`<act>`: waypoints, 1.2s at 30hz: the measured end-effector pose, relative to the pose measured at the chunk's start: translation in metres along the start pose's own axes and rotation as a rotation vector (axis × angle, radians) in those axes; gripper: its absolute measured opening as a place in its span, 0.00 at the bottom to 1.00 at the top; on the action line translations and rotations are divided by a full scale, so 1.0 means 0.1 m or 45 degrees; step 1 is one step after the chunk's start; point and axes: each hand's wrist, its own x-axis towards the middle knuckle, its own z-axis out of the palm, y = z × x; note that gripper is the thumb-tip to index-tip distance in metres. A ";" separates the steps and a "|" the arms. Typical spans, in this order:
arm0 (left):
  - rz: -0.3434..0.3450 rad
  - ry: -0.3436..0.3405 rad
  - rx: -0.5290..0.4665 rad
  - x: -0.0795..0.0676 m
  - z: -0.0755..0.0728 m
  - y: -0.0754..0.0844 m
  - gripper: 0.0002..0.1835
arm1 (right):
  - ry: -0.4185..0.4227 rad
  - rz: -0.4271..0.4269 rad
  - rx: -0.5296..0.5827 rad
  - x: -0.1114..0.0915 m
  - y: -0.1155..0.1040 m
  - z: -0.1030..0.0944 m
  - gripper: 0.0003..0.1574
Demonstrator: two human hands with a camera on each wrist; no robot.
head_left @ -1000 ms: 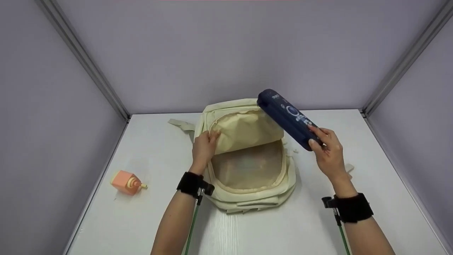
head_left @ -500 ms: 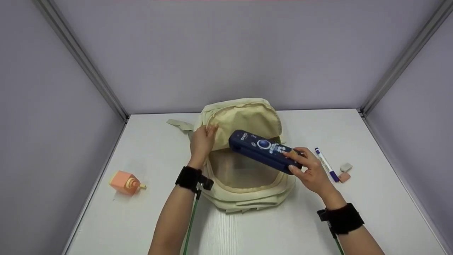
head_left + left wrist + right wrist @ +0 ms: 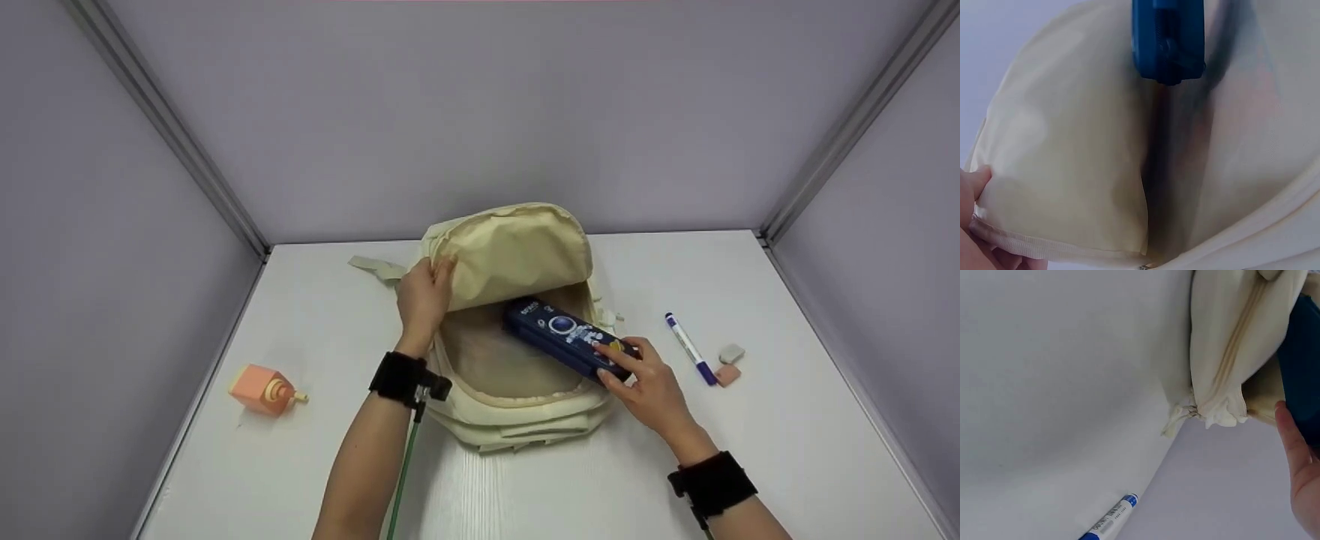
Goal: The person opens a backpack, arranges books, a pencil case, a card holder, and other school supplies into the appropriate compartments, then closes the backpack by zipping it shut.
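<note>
A cream backpack (image 3: 517, 420) lies on the table with its front flap (image 3: 517, 251) folded up. My left hand (image 3: 424, 300) pinches the flap's left edge; the left wrist view shows the thumb (image 3: 979, 181) on the cloth. My right hand (image 3: 649, 386) grips the near right end of a dark blue pencil case (image 3: 562, 337) printed with an astronaut. The far end of the case is within the backpack's opening, at the flap's lower edge. In the left wrist view the end of the pencil case (image 3: 1168, 45) hangs between flap and mesh-like lining.
An orange bottle (image 3: 262, 390) with a yellow nozzle lies at the left. On the right are a blue-and-white marker (image 3: 690, 349), a grey block (image 3: 731, 353) and a pink block (image 3: 727, 375). A strap (image 3: 375, 266) sticks out at the backpack's left. Walls enclose the table.
My right hand has brought the pencil case left and down, from above the backpack's right side into its opening. The left hand has shifted slightly up and left with the flap.
</note>
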 end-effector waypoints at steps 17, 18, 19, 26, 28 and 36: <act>0.093 0.026 -0.082 -0.06 0.01 -0.04 0.22 | -0.294 0.138 0.040 -0.04 -0.11 0.33 0.39; 0.096 0.022 -0.086 -0.06 0.01 -0.04 0.21 | -0.335 0.143 0.063 -0.05 -0.09 0.31 0.38; 0.095 0.017 -0.089 -0.07 0.01 -0.05 0.21 | -0.370 0.152 0.081 -0.04 -0.08 0.29 0.38; 0.059 -0.004 -0.088 -0.08 0.00 -0.03 0.20 | -0.449 0.195 0.029 0.04 -0.09 0.25 0.40; 0.061 -0.006 -0.090 -0.09 -0.01 -0.03 0.20 | -0.443 0.202 -0.018 0.07 -0.11 0.28 0.41; 0.077 0.000 -0.086 -0.10 0.01 -0.03 0.23 | -0.372 0.176 -0.205 0.22 -0.14 0.40 0.41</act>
